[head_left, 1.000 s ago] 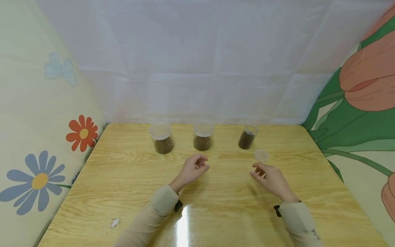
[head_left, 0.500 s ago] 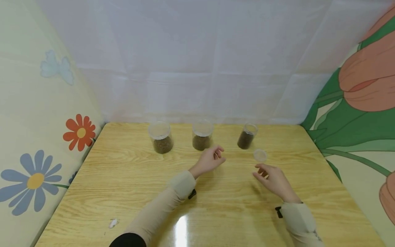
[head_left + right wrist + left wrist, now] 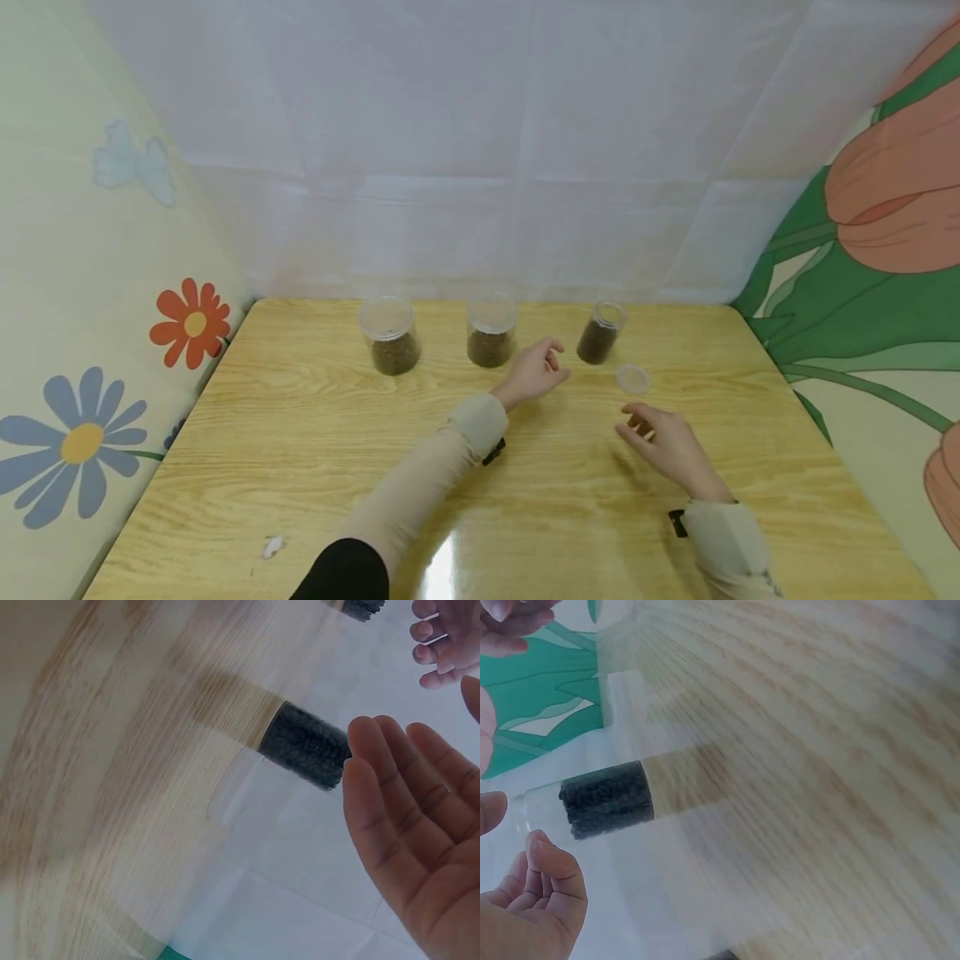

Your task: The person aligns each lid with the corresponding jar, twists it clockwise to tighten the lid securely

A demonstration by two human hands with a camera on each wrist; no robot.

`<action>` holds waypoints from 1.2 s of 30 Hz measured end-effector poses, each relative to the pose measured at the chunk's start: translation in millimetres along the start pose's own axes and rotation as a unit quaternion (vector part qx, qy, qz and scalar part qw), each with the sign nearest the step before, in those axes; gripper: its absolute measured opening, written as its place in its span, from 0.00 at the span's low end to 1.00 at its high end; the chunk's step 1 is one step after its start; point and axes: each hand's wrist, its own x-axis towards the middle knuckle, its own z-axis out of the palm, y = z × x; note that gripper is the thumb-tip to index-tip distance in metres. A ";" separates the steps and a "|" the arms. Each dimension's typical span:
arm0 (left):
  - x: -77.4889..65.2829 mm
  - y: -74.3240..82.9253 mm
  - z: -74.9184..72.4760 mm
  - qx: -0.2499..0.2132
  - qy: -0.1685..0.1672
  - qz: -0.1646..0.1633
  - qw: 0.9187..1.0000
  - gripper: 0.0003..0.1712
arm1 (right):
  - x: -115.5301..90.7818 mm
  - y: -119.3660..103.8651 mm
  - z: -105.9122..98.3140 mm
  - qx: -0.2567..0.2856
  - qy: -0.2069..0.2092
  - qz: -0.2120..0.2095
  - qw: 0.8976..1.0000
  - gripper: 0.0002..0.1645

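My left hand (image 3: 534, 371) hovers over the table between the middle jar and the narrow jar, its fingers loosely bent and holding nothing. The narrow clear jar (image 3: 597, 340), uncovered and partly filled with dark beans or grains, stands upright at the right; its dark contents (image 3: 609, 801) show close up in the left wrist view. In front of it a round clear lid (image 3: 633, 379) lies flat. Just nearer than the lid is my right hand (image 3: 667, 446), relaxed, with nothing in its fingers. The right wrist view shows its fingers (image 3: 375, 817) extended and slightly bent.
Two wider clear jars with brown contents, a left jar (image 3: 392, 346) and a middle jar (image 3: 491, 337), stand near the table's back edge. Behind them hangs a white cloth (image 3: 420, 150). A small white scrap (image 3: 273, 547) is at the front left of the wooden table (image 3: 300, 450).
My left hand has moved right and slightly away from me, from in front of the middle jar toward the narrow jar. My right hand has barely moved. The jars and lid stay put.
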 end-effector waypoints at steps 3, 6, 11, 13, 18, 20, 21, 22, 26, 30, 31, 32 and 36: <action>5.5 -0.5 2.3 0.009 -0.014 -0.003 1.000 0.22 | -0.7 0.2 0.4 0.001 0.001 0.000 1.000 0.18; 11.4 1.4 3.2 0.020 -0.027 -0.007 0.999 0.23 | -1.1 0.1 0.6 0.002 0.003 0.000 1.000 0.18; 27.0 6.8 5.3 0.026 -0.037 -0.019 0.999 0.27 | -1.6 0.4 -1.1 0.001 0.005 0.007 1.000 0.18; 33.3 8.5 6.2 0.023 -0.032 -0.031 0.999 0.29 | -1.8 0.8 -1.4 0.001 0.006 0.008 1.000 0.18; 45.5 9.7 9.4 0.022 -0.004 -0.063 0.998 0.36 | -2.7 1.9 -2.0 0.002 0.006 0.010 1.000 0.18; 49.3 9.6 12.1 0.025 0.007 -0.065 0.998 0.39 | -3.4 1.9 -2.9 0.001 0.007 0.012 1.000 0.18; 51.1 9.4 13.8 0.023 0.009 -0.063 0.998 0.40 | -3.9 1.8 -3.5 0.000 0.009 0.013 1.000 0.18; 53.2 8.7 16.2 0.020 0.013 -0.062 0.998 0.41 | -4.5 1.6 -4.3 0.000 0.010 0.014 1.000 0.18; 60.4 6.2 25.8 -0.003 0.024 -0.053 0.998 0.46 | -7.7 0.2 -8.4 0.000 0.017 0.017 1.000 0.17; 67.1 2.9 33.4 -0.022 0.034 -0.047 0.998 0.49 | -11.3 -1.1 -11.4 -0.001 0.020 0.020 1.000 0.18; 69.1 2.1 34.9 -0.019 0.037 -0.043 0.998 0.50 | -12.1 -1.2 -11.8 -0.002 0.019 0.023 1.000 0.18; 71.1 1.9 36.2 -0.016 0.039 -0.040 0.998 0.50 | -13.0 -1.2 -12.1 -0.003 0.018 0.024 1.000 0.18; 79.8 4.9 39.5 0.003 0.040 -0.031 0.999 0.48 | -15.5 -0.8 -12.0 -0.007 0.014 0.034 0.999 0.18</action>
